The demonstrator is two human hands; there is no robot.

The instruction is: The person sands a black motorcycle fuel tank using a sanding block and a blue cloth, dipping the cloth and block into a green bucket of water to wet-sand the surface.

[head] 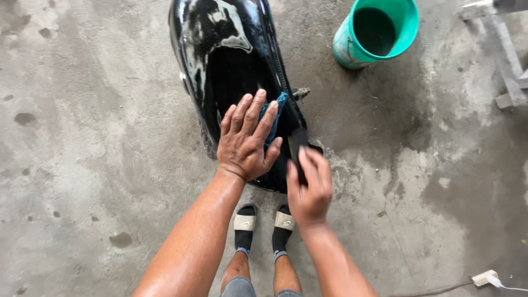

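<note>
Here, a teal plastic bucket (375, 33) stands on the concrete floor (99, 148) toward its far right corner, tilted a little; its inside looks dark, and whether that is water or shadow cannot be told. Near the middle of the floor lies a glossy black moulded vehicle body panel (225, 60), streaked with white suds along its far end. The left hand (246, 140) lies flat and spread on the near part of the panel, pressing a blue cloth (276, 113) of which only a corner shows past the fingertips. The right hand (309, 190) is curled around the panel's near right edge, gripping it. A small metal fitting (300, 93) juts from the panel's right side just beyond the cloth.

The panel's near end is hidden behind both hands, and its far end is cut off by the frame. Two feet in black sandals with pale straps (263, 223) stand just below the hands. The floor is rough grey concrete, darker and wet around the bucket and to the right. A grey concrete block frame (506, 55) sits at the far right edge, and a white plug on a cable (485, 278) lies at the near right corner.
</note>
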